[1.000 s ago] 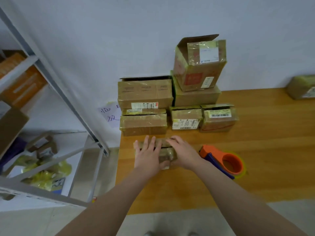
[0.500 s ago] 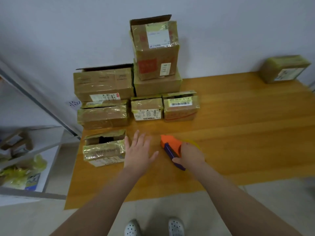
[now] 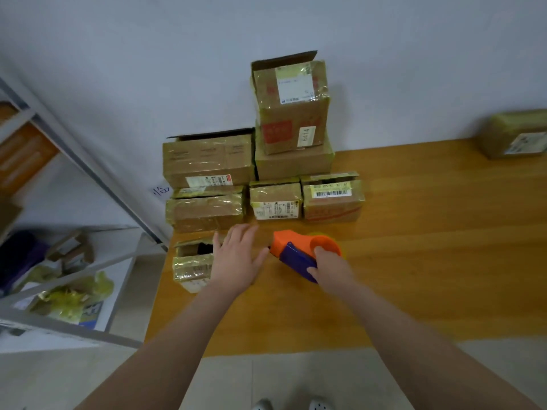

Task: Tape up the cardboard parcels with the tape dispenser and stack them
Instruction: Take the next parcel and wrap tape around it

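Right, the small parcel [image 3: 194, 263] at the left edge of the worktop [image 3: 429, 261] is open on top: its flaps gape and something dark sits inside, which I cannot make out. Its front is wrapped in shiny yellowish tape over a pale label too blurred to read. My left hand [image 3: 238, 258] is spread flat, fingers straight, over the parcel's right side; I cannot tell whether it touches. My right hand [image 3: 331, 269] curls round the blue handle of the tape dispenser [image 3: 296, 250], gripping it just right of the left hand, orange nose pointing left, near the worktop's middle. Along the back edge, a pile of parcels [image 3: 293, 164] holds 6 boxes. The topmost parcel [image 3: 291, 105] has 1 flap raised and carries a white label, a red patch and a tag that seems to read "hd14". The front right parcel [image 3: 333, 199] shows a barcode label. 1 lone parcel [image 3: 515, 133] sits at the far right corner.
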